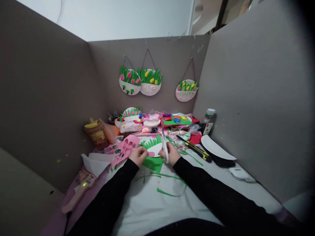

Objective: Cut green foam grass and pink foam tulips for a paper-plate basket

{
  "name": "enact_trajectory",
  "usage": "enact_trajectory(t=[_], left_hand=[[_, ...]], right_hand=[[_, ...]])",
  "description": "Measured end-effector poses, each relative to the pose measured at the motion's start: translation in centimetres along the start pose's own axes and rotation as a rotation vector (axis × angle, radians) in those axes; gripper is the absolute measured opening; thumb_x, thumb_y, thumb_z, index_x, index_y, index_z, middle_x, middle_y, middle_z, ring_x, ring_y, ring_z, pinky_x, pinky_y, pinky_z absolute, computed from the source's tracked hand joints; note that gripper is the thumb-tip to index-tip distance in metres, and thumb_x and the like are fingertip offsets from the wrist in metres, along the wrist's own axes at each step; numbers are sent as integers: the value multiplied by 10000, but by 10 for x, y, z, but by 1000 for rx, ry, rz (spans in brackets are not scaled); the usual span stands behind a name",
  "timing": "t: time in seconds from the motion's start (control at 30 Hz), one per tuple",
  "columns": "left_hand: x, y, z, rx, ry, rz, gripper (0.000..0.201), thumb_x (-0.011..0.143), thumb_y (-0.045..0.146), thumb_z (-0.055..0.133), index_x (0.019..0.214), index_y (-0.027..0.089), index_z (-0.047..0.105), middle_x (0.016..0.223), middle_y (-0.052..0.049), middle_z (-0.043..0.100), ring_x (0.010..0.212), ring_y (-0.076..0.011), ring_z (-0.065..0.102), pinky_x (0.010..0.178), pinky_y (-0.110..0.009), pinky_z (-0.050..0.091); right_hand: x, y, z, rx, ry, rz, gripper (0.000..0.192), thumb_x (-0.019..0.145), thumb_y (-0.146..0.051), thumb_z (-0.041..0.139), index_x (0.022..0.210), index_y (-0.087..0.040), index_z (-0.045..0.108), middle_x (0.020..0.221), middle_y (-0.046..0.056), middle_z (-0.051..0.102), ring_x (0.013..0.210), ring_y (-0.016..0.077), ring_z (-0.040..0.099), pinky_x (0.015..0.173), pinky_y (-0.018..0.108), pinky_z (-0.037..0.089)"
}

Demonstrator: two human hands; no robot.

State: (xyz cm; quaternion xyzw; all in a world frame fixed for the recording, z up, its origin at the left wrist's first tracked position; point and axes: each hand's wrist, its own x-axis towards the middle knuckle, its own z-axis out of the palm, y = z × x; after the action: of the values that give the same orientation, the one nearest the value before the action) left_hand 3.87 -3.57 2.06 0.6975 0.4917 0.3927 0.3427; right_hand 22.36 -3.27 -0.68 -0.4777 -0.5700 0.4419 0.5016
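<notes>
My right hand (pixel 172 154) is closed around the white handles of a pair of scissors (pixel 164 144), whose blades point up and away from me. To its left, my left hand (pixel 138 156) pinches a small pink paper piece (pixel 151 153) with a rounded end. Just behind both hands lies a white paper plate (pixel 157 150) with green paper grass (pixel 152 141) along its upper edge. A green paper sheet (pixel 154 164) sits partly under the plate, in front of my fingers. The scissor blades stand apart from the pink piece.
Left of my hands are a cut-out pink sheet (pixel 126 147), a lidded cup (pixel 96 132) and a glue gun (pixel 80 191) with a lit green light. At right lie a yellow-black cutter (pixel 197 149), white plates (pixel 216 147) and a bottle (pixel 208 121). Green paper strips (pixel 169 193) lie in front.
</notes>
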Motion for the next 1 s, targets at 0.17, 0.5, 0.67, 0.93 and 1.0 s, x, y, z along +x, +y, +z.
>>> enact_trajectory(t=[0.17,0.5,0.67,0.93,1.0], left_hand=[[0,-4,2,-260,92,-108,147,659,270,525,630,191,404,421,45,542,375,-112,521,391,-210,414],[0,-5,4,-254,47,-93,166,604,252,587,715,129,595,500,7,581,455,-102,540,469,-216,431],[-2,5,6,-409,43,-196,171,591,270,614,691,140,565,500,22,572,466,-98,547,481,-216,444],[-16,18,18,-297,-127,-69,147,631,277,613,657,146,552,527,3,596,456,-88,533,440,-186,407],[-17,17,18,-263,-125,-34,180,647,320,612,658,146,566,518,-2,603,434,-84,524,426,-182,394]], right_hand=[[19,6,-44,-534,270,-92,264,576,-372,631,692,-206,462,593,-34,522,546,130,498,510,234,356],[37,9,-82,-620,309,102,284,571,-413,622,698,-191,498,571,-1,539,525,144,510,491,244,340],[10,-9,-20,-46,-62,78,309,563,-410,638,651,-186,442,499,-38,520,458,119,507,472,244,392],[-17,-21,18,82,-23,-85,337,536,-247,682,669,-207,375,562,-60,521,511,98,509,509,219,406],[-16,-19,18,49,-36,-94,334,542,-248,681,668,-205,374,559,-64,502,516,97,501,503,215,401]])
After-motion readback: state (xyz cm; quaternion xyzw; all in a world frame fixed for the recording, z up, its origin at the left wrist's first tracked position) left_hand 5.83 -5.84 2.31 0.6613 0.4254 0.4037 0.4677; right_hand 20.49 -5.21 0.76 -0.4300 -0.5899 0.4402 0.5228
